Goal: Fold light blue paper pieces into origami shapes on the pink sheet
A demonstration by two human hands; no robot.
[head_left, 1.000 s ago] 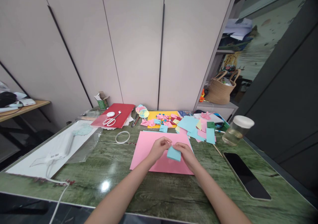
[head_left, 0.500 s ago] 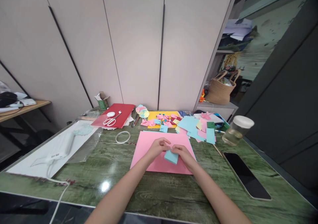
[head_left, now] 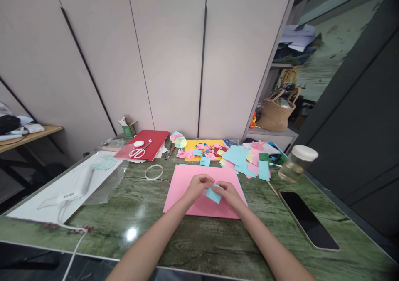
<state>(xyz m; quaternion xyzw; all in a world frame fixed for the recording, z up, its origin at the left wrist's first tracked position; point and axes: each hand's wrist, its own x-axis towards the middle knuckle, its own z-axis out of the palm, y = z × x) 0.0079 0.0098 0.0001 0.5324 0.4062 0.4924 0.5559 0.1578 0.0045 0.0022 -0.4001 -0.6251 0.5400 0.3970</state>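
Observation:
Over a pink sheet [head_left: 177, 189] on the green table, a small light blue paper [head_left: 213, 194] is pinched between both hands. My left hand [head_left: 200, 185] has its fingers closed at the paper's upper left edge. On the other side, my right hand [head_left: 228, 191] grips the upper right edge with thumb and fingers. The fingertips nearly meet at the top of the paper and hide that edge.
Behind the sheet lie folded pink pieces on a yellow sheet [head_left: 190, 144]. A cup [head_left: 294, 164], phone [head_left: 308, 219] and blue papers [head_left: 235, 155] are at right. Scissors [head_left: 140, 150] rest on a red folder [head_left: 156, 141]; a white ring [head_left: 153, 172] is nearer.
The blue paper has tilted and shifted slightly up, showing its face flatter to the camera. Both hands have barely moved and keep hold of it.

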